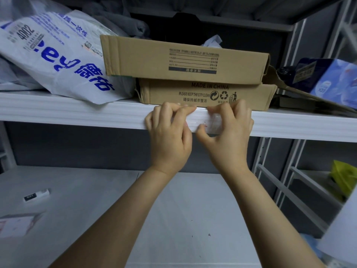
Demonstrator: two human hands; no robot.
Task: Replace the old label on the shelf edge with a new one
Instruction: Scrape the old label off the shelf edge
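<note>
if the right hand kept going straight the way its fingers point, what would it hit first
Most likely the lower cardboard box. The right hand, on the label at the shelf edge, points up and inward, and that box's front sits just behind its fingertips, though depth is unclear.

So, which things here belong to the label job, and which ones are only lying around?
Belong to the job:
- shelf edge
- label on it
- left hand and right hand, fingers curled at the label

Only lying around:
- stack of cardboard boxes
- white printed bag
- blue pack
- small white stick on the lower shelf
- yellow bag
</note>
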